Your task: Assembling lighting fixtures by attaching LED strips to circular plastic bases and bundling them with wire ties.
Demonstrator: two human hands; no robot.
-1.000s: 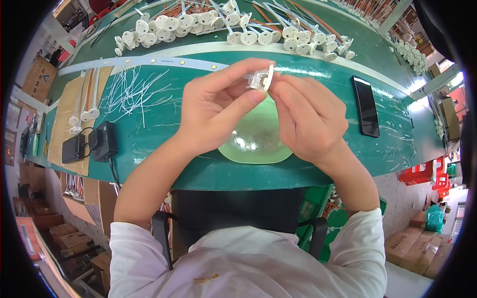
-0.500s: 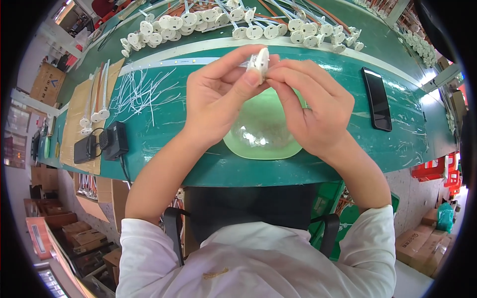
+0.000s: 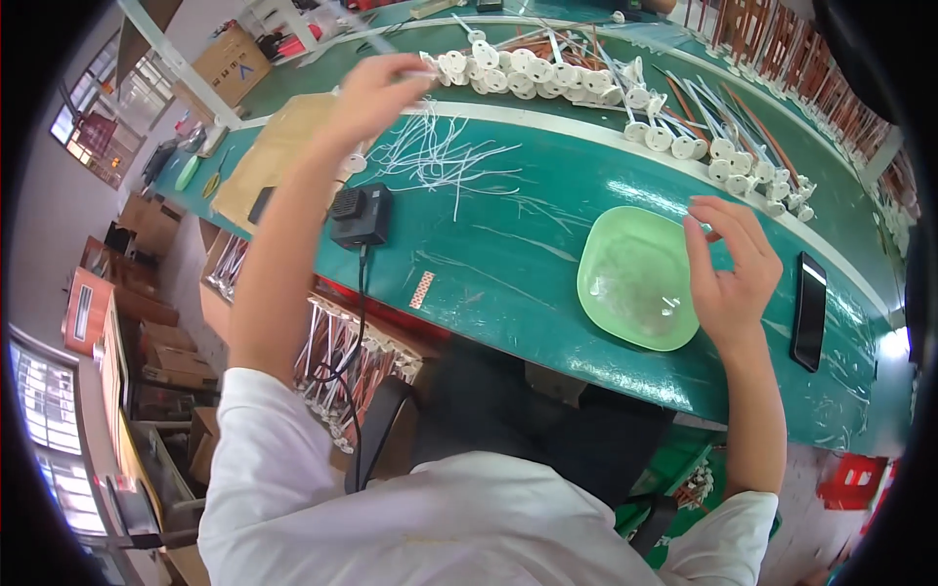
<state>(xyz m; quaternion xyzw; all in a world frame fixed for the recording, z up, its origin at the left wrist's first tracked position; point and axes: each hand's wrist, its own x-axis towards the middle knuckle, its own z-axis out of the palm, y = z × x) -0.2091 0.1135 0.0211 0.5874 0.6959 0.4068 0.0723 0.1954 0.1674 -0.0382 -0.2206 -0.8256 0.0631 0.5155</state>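
My left hand (image 3: 386,96) reaches to the far left, smeared by motion. Its fingers are closed on a white round-ended strip, whose blurred length (image 3: 366,29) runs up beyond the hand. Beside the fingertips lies a row of white round-ended strips (image 3: 523,73). At the right, my right hand (image 3: 735,269) is raised by the edge of a light green bowl (image 3: 598,317). Its thumb and forefinger tips come close together in a pinch; anything between them is too small to make out. Below the left hand is a tangle of thin white strands (image 3: 440,156).
A black phone (image 3: 809,311) lies at the right. A black power adapter (image 3: 362,215) with a cable sits near cardboard (image 3: 278,156) on the left. A small perforated strip (image 3: 422,290) lies near the front edge. More strips fill a box (image 3: 362,366) below the table.
My hands have parted. The left has carried the round-ended strip to the far left; the right has drawn away from it and sits by the bowl's right rim. The view has swung left.
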